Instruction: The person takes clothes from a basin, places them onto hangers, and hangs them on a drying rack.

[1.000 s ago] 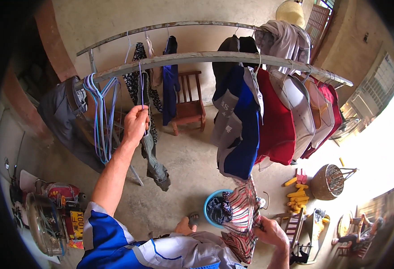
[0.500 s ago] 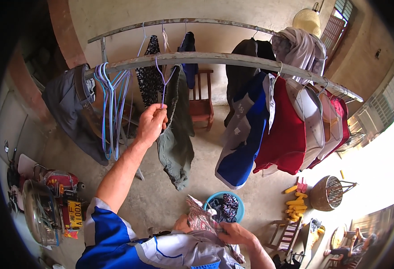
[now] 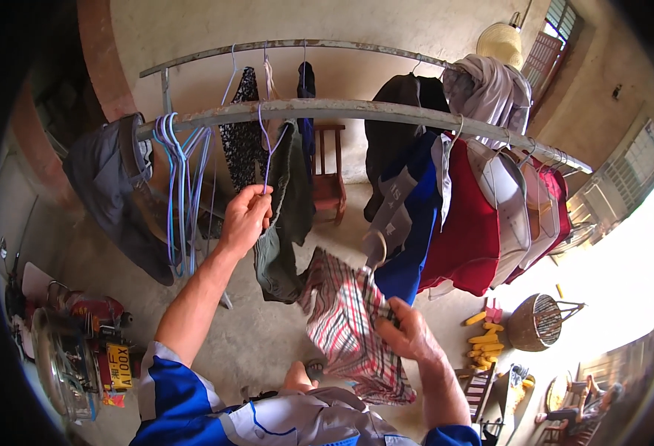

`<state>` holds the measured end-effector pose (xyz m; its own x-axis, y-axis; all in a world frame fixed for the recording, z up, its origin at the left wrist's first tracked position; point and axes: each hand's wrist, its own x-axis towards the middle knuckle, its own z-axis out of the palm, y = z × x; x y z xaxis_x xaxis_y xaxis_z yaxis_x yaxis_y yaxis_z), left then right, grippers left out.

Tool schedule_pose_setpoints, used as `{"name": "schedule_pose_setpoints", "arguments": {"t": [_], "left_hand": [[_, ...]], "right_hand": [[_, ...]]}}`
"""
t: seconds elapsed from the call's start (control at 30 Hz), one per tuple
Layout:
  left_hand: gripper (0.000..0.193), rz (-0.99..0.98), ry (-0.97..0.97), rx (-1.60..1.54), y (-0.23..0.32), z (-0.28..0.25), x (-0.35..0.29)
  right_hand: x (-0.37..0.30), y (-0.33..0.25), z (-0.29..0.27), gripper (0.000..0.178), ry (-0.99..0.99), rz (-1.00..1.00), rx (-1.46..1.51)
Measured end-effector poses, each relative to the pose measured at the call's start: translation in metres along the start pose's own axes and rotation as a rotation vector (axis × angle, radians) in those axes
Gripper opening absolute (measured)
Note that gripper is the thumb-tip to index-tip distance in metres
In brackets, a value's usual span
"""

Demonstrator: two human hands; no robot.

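- Compared with half a second ago, the plaid cloth (image 3: 350,327) has come up from low against the person's body; it now hangs in open view below the front rail (image 3: 356,111), and the blue basin that showed beneath it earlier is covered.
- The right hand (image 3: 408,334) has risen with it and is closed on the cloth's right edge, fingers pinched into the fabric.
- The left hand (image 3: 245,217) stays raised under the front rail, as in the earlier pictures, fingers curled around the lower part of a thin wire hanger (image 3: 267,145) whose hook sits over the rail.
- The dark green garment (image 3: 282,215) hangs from that hanger, just right of the left hand and touching the plaid cloth's upper left corner.
- The plaid cloth's long axis runs from upper left, nearer the rail, down to lower right toward the person's body; its top corner points up at the rail.
- A bunch of empty blue hangers (image 3: 182,171) hangs on the rail left of the left hand; a red garment (image 3: 468,223) hangs further right along it.
- The cloth's lower edge is hidden behind the right forearm, and whether it is a shirt or shorts cannot be told.
- The rail's right end bends toward the picture's rim.
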<state>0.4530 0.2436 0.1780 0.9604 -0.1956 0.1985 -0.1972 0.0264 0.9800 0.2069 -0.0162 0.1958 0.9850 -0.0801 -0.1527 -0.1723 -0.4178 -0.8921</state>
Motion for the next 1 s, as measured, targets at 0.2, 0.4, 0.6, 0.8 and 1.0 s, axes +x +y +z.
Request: {"name": "schedule_pose_setpoints", "arguments": {"t": [0.2, 0.4, 0.6, 0.8, 1.0], "left_hand": [[0.022, 0.049, 0.006, 0.115, 0.002, -0.008, -0.001], [0.025, -0.016, 0.003, 0.034, 0.002, -0.005, 0.0], [0.026, -0.01, 0.003, 0.066, -0.002, -0.002, 0.002], [0.032, 0.426, 0.23, 0.336, -0.004, -0.01, -0.015], [0.021, 0.461, 0.018, -0.029, 0.055, 0.005, -0.066]], "right_hand": [[0.044, -0.068, -0.024, 0.013, 0.161, -0.182, 0.169], [0.121, -0.092, -0.061, 0.022, 0.379, -0.31, -0.048], [0.194, -0.078, -0.075, 0.031, 0.452, -0.267, -0.104], [0.216, -0.04, -0.061, 0.035, 0.416, -0.234, -0.26], [0.219, -0.02, -0.075, 0.04, 0.547, -0.287, -0.274]]}}
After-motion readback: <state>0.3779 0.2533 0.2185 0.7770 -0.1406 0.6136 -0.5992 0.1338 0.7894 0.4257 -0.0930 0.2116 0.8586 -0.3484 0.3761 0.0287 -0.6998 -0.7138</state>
